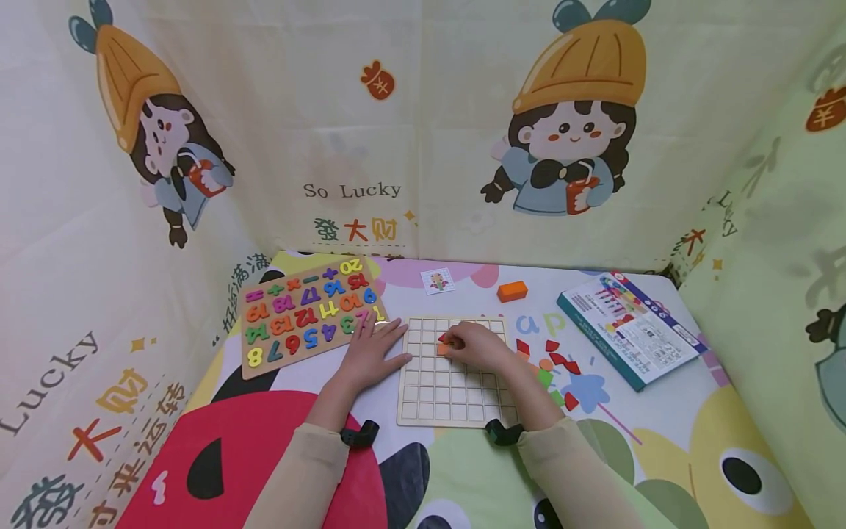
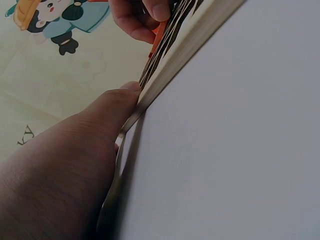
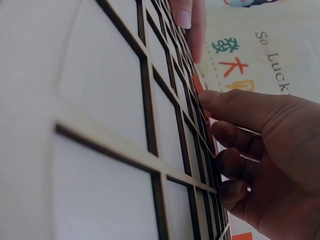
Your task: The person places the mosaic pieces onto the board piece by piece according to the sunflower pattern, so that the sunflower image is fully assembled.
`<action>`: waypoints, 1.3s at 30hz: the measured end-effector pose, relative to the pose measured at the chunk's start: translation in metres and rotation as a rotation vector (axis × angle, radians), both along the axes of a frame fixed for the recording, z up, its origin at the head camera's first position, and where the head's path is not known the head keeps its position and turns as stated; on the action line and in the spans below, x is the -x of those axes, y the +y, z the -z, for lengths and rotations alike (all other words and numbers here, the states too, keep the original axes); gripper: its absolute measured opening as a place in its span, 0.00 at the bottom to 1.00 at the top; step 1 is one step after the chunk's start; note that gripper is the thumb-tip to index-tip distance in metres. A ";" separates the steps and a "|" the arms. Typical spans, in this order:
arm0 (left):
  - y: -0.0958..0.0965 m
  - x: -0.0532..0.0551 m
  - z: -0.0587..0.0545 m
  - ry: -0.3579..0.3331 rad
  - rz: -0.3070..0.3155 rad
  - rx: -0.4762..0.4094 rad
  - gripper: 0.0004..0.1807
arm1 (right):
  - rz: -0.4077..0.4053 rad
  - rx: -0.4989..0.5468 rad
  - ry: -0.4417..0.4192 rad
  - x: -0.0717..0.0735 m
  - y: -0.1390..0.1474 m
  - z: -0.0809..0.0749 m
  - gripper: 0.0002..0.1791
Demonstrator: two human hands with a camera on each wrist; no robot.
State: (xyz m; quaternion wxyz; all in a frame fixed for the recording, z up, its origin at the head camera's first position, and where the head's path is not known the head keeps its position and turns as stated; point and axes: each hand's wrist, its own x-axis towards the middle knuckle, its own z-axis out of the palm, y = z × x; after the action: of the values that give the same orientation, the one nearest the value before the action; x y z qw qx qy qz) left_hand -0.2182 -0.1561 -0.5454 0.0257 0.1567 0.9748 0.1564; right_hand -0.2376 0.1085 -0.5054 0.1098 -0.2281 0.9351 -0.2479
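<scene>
grid board (image 1: 423,397) partly hidden behind right hand (image 1: 472,344)

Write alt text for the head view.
A person's right grip, fingers curled, is at a red piece and an orange piece on a wooden grid board; the left grip has its thumb at the board's left edge. A number puzzle sits to the left; loose colored pieces and a flat box lie to the right.

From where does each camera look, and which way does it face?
Head: worn on head, facing forward and down at the grid board; left grip, right grip and sleeves show.
Left wrist: on that wrist, facing the grid board's edge; left grip and some right fingers show.
Right wrist: on that wrist, facing low across the grid board; right grip and some left fingers show.
Both wrist views share the grid board.
</scene>
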 end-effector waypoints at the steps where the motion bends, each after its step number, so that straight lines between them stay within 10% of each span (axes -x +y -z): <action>1: 0.000 0.000 0.000 0.000 0.000 0.000 0.41 | 0.002 0.001 -0.002 0.000 0.000 0.000 0.10; 22: -0.001 0.001 0.001 -0.008 -0.002 0.003 0.41 | 0.047 0.048 -0.024 -0.006 0.007 -0.010 0.10; 39: 0.000 0.000 0.002 -0.012 -0.001 0.006 0.42 | 0.113 0.055 -0.064 -0.023 0.085 -0.046 0.13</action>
State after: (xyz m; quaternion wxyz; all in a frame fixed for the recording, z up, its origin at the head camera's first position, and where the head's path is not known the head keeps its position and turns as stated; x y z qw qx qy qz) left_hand -0.2186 -0.1561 -0.5472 0.0320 0.1551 0.9752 0.1547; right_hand -0.2143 0.1931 -0.4595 0.1190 -0.1699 0.9354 -0.2865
